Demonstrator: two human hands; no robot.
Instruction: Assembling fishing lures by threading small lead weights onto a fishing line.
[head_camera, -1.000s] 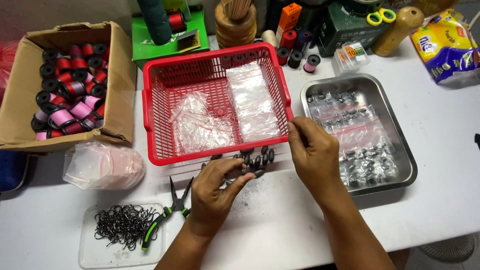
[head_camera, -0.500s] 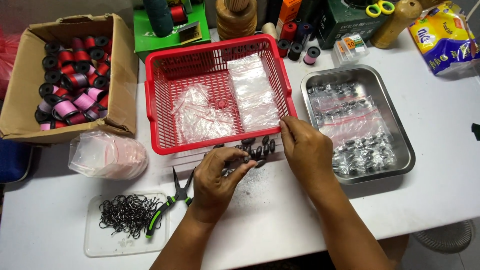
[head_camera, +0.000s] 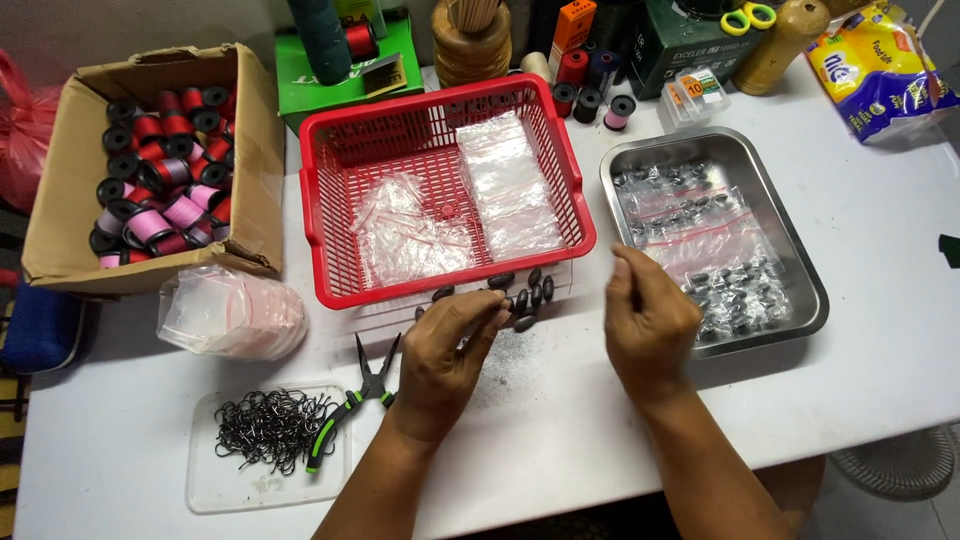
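A small pile of dark oval sinkers (head_camera: 525, 295) lies on the white table just in front of the red basket (head_camera: 325, 215). My left hand (head_camera: 445, 350) rests beside the pile, its bent fingertips pinched on a few sinkers at the pile's near edge. My right hand (head_camera: 650, 320) hovers to the right of the pile, next to the steel tray (head_camera: 812, 300). Its fingers are curled together, and what they hold, if anything, is hidden. Clear zip bags (head_camera: 505, 185) lie inside the basket.
The steel tray holds bagged sinkers (head_camera: 720, 250). Green-handled pliers (head_camera: 350, 405) and a clear lid of black hooks (head_camera: 270, 430) lie front left. A stack of bags (head_camera: 230, 310) and a cardboard box of thread spools (head_camera: 160, 170) sit at the left. Spools, scissors and packets line the back.
My right hand has drawn away from the sinker pile to the right, towards the steel tray. My left hand stays at the pile.
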